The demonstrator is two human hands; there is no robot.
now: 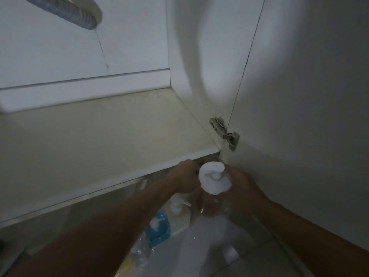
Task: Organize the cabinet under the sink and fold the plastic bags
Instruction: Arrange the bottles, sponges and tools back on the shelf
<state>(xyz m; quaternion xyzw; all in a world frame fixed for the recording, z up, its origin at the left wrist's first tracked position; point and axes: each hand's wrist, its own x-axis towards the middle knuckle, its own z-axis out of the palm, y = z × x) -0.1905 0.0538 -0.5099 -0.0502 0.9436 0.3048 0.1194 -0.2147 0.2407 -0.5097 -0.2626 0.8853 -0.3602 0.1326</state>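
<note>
White pump bottle [214,179] | 2 hands: left [184,179], right [242,185] | gripped

grey corrugated hose [65,13] at top left, metal door hinge [224,132], pale floor tiles [257,264]

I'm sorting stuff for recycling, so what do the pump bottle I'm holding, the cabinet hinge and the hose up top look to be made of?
Pump bottle: clear plastic body, you can see through it, with a matte white plastic pump top.
Hinge: metal, silvery with a dull shine.
Hose: probably flexible grey plastic, going by its ribbed surface; the dim light leaves that open.
</note>
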